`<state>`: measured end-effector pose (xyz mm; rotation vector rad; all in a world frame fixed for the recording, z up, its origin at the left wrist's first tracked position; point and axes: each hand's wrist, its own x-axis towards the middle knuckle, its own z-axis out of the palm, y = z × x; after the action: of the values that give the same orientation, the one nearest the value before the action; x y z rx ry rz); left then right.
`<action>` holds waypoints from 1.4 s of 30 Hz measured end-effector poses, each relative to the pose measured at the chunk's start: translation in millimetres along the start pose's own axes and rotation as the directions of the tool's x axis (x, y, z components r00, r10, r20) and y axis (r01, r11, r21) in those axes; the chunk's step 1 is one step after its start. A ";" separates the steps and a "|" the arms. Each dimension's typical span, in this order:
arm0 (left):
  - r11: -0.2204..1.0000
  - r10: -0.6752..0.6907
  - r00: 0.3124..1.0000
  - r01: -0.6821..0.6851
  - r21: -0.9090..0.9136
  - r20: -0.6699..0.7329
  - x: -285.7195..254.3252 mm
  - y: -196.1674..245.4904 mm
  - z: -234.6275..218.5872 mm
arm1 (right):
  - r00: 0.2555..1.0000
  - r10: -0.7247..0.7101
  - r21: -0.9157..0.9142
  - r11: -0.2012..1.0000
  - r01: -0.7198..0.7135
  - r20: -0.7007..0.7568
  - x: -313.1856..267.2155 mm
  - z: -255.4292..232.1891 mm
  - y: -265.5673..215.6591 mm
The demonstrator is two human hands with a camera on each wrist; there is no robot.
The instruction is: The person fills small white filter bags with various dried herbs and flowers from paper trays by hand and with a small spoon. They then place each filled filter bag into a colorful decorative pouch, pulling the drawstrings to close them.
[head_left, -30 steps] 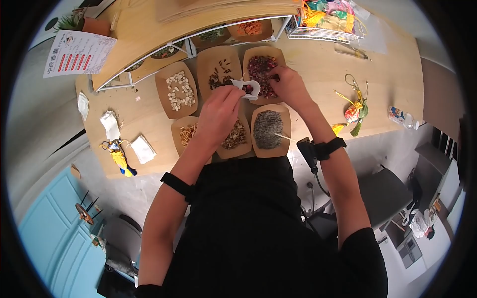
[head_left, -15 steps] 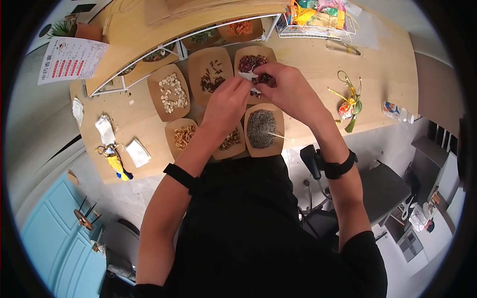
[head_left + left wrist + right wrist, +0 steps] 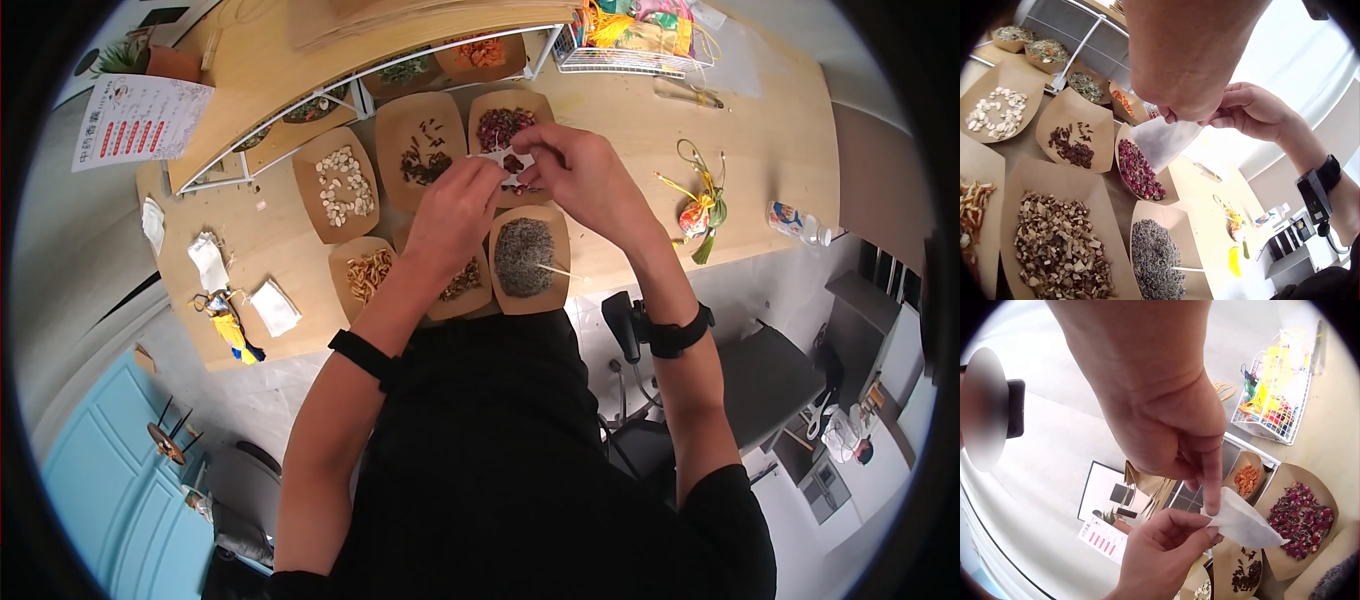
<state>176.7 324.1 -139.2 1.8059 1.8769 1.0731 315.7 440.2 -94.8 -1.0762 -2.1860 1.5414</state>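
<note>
A small white pouch [image 3: 512,162] [image 3: 1163,142] [image 3: 1244,525] hangs above the tray of dried rosebuds [image 3: 497,127] [image 3: 1138,172] [image 3: 1300,520]; dark red buds show in its mouth in the head view. My left hand [image 3: 455,210] [image 3: 1188,50] [image 3: 1166,556] pinches the pouch's edge between thumb and fingers. Across from it, my right hand [image 3: 590,180] [image 3: 1254,112] [image 3: 1166,419] is at the pouch's mouth, its index finger extended by the edge in the right wrist view. Some right fingertips are hidden in the left wrist view.
Paper trays surround the hands: white pieces [image 3: 345,187], dark brown pieces [image 3: 425,165], grey-purple buds [image 3: 523,258] with a white stick. Behind stands a shelf with more trays. A wire basket [image 3: 635,60], tasselled sachets [image 3: 697,215] and a bottle [image 3: 795,224] are at the right.
My right hand has come from the rosebud tray to the pouch with buds in its fingers, which no longer hold the cluster. The left hand has stayed pinching the pouch.
</note>
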 end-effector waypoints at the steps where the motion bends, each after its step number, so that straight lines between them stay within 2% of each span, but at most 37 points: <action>1: 1.000 0.001 1.000 -0.001 -0.001 -0.001 -0.5 -0.2 -0.9 | 0.996 0.091 0.078 0.993 -0.092 0.017 -1.1 -4.3 -5.2; 2: 1.000 0.013 1.000 -0.013 0.001 -0.011 -3.2 0.3 -3.1 | 0.983 0.177 0.154 0.971 -0.182 0.044 -1.7 -7.1 -7.5; 3: 1.000 0.024 1.000 -0.024 0.005 -0.020 -6.3 1.3 -6.9 | 0.983 0.175 0.157 0.971 -0.180 0.047 -0.2 -8.0 -1.4; 5: 1.000 0.004 0.999 -0.004 -0.001 -0.053 -12.9 4.8 -16.9 | 0.985 0.146 -0.074 0.986 -0.153 -0.093 7.6 -5.5 25.3; 6: 1.000 -0.017 0.996 0.015 -0.017 -0.084 -16.1 7.3 -20.2 | 0.984 0.149 -0.071 0.985 -0.156 -0.099 10.5 3.2 45.8; 7: 1.000 -0.012 0.997 0.010 -0.021 -0.078 -18.6 8.6 -23.1 | 0.998 0.002 -0.260 0.965 -0.020 -0.069 12.7 15.3 70.4; 8: 1.000 -0.017 0.999 0.016 -0.009 -0.044 -20.3 8.6 -26.5 | 0.990 -0.138 -0.434 0.893 0.120 -0.010 14.1 23.6 83.6; 9: 1.000 -0.024 1.000 0.024 0.008 -0.011 -21.3 8.3 -29.3 | 0.997 -0.056 -0.450 0.890 0.073 0.050 13.8 31.8 82.7; 10: 1.000 -0.023 1.000 0.023 0.012 -0.006 -22.9 8.3 -31.3 | 0.997 -0.056 -0.445 0.893 0.072 0.049 15.5 40.8 83.2; 12: 0.998 -0.058 0.998 0.059 0.026 -0.033 -26.6 8.9 -35.5 | 0.983 -0.172 -0.607 0.776 0.173 0.061 18.6 57.8 85.2; 13: 0.998 -0.056 0.998 0.057 0.032 -0.033 -27.5 9.2 -38.2 | 0.982 -0.177 -0.604 0.778 0.176 0.059 21.6 63.6 86.7; 15: 0.994 -0.104 0.995 0.104 0.038 -0.011 -29.5 11.1 -42.4 | 0.991 -0.079 -0.712 0.690 0.131 0.106 25.6 72.5 92.6; 16: 0.994 -0.103 0.995 0.104 0.041 -0.013 -29.5 11.1 -43.1 | 0.991 -0.084 -0.711 0.690 0.134 0.106 27.7 75.6 96.8; 18: 0.994 -0.110 0.993 0.111 0.024 -0.033 -30.9 11.6 -43.5 | 0.997 0.020 -0.764 0.643 0.049 0.080 29.8 82.5 106.9; 25: 0.994 -0.104 0.994 0.105 0.031 -0.044 -31.8 7.6 -36.0 | 0.999 0.014 -0.747 0.665 0.023 0.044 26.5 74.8 124.5; 27: 0.996 -0.049 0.997 0.053 0.067 -0.052 -29.5 6.7 -33.3 | 0.999 0.047 -0.579 0.814 -0.033 0.009 27.3 65.9 122.9; 29: 0.996 -0.051 0.998 0.054 0.066 -0.038 -26.2 5.8 -30.3 | 0.998 0.057 -0.518 0.854 -0.038 0.021 24.8 52.7 118.3; 34: 0.997 -0.057 0.998 0.057 0.045 0.002 -17.5 4.1 -20.6 | 0.991 0.137 -0.379 0.917 -0.127 -0.001 12.7 16.7 78.3; 36: 0.999 -0.024 0.999 0.023 0.037 0.027 -13.0 2.6 -15.3 | 0.991 0.133 -0.190 0.973 -0.131 -0.003 6.4 3.5 58.8; 37: 0.999 -0.024 0.999 0.023 0.032 0.025 -10.6 2.1 -12.5 | 0.991 0.135 -0.195 0.972 -0.134 -0.003 2.4 -2.5 44.3; 39: 1.000 -0.005 0.999 0.004 0.025 0.037 -7.2 2.5 -7.5 | 0.995 0.098 -0.115 0.989 -0.095 0.018 -6.6 -8.7 16.8; 40: 1.000 -0.004 0.999 0.003 0.021 0.036 -5.7 2.9 -5.8 | 0.995 0.100 -0.118 0.988 -0.098 0.016 -10.1 -8.6 9.5; 42: 1.000 -0.005 0.998 0.004 0.009 0.058 -2.4 4.1 -3.8 | 0.997 -0.005 -0.195 0.981 0.020 0.078 -13.1 -6.6 0.0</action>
<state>177.3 320.4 -134.4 1.8169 1.8539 1.0019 328.7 435.8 -89.6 -1.0729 -2.4343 1.4076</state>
